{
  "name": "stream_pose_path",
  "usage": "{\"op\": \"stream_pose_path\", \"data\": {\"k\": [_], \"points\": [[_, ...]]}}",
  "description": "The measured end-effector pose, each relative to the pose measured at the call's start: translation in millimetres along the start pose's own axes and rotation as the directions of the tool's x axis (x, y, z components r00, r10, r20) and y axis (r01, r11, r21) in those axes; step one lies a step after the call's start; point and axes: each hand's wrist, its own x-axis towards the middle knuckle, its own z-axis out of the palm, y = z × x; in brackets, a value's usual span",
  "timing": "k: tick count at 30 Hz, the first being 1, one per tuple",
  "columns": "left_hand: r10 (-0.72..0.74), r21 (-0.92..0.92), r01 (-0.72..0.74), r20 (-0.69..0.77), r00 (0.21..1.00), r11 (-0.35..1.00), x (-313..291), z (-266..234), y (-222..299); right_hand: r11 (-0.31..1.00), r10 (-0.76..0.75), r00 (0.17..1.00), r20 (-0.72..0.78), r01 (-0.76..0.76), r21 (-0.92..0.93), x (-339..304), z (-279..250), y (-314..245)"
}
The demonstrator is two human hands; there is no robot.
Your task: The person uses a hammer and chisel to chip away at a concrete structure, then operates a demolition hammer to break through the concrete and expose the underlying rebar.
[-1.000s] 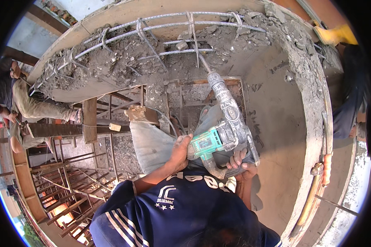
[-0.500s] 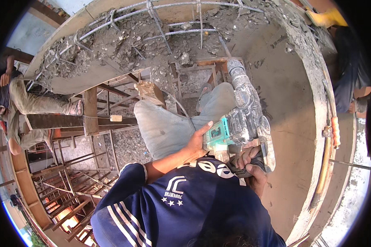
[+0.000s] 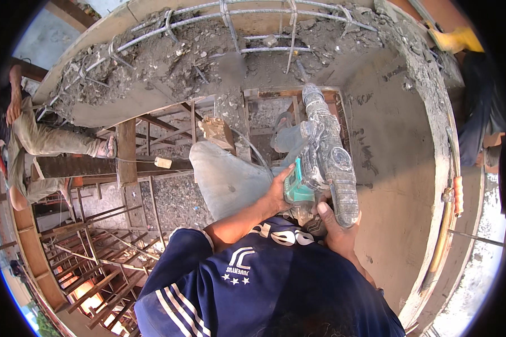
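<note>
A dusty grey demolition hammer [image 3: 327, 151] with a teal housing is in both my hands, its chisel bit [image 3: 301, 71] pointing away from me at the broken concrete. The bit's tip meets or nearly meets the rubble; I cannot tell which. My left hand [image 3: 278, 194] is closed round the side of the teal housing. At the rear handle, my right hand [image 3: 338, 227] is wrapped on, thumb on the near side and several fingers hidden. Exposed steel rebar [image 3: 253, 12] runs over the rough, crumbled concrete [image 3: 191, 53].
Smooth concrete wall [image 3: 396, 151] rises on the right, with a long-handled tool [image 3: 444, 236] along its top. Wooden formwork [image 3: 126, 149] and timber supports [image 3: 95, 258] drop away at left. A wood block [image 3: 217, 133] stands by my knee. Other people [image 3: 50, 132] are at left and far right.
The hammer has swung leftward at its rear and lines up straighter with the concrete. Less of the bit shows. A blurred grey patch has appeared over the rubble.
</note>
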Motion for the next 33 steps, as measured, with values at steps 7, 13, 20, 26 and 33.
{"op": "stream_pose_path", "data": {"k": [7, 13, 20, 26, 33], "points": [[-0.008, -0.102, 0.001, -0.072, 0.997, 0.995, 25.8, 3.0, -12.2, 0.965, 0.098, 0.995, -0.037, -0.104, -0.240, 19.6, -11.9, -18.9], [-0.097, -0.206, 0.091, -0.019, 0.995, 0.974, 43.5, -3.2, -16.2, 0.938, 0.130, 0.992, -0.006, -0.125, -0.323, 39.5, -8.7, -51.9], [-0.117, -0.270, 0.112, -0.001, 0.993, 0.956, 51.3, -12.9, -4.3, 0.896, 0.036, 0.999, -0.001, -0.033, -0.443, 38.0, -0.9, -23.3], [-0.111, -0.234, 0.115, 0.032, 0.993, 0.965, 53.6, -16.6, 4.3, 0.881, 0.004, 0.995, 0.102, 0.045, -0.472, 44.2, 2.5, -20.7], [-0.139, -0.190, 0.121, -0.086, 0.986, 0.974, 47.1, -36.0, 13.5, 0.929, -0.006, 0.998, 0.069, 0.031, -0.369, 44.8, 2.0, -7.4]]}}
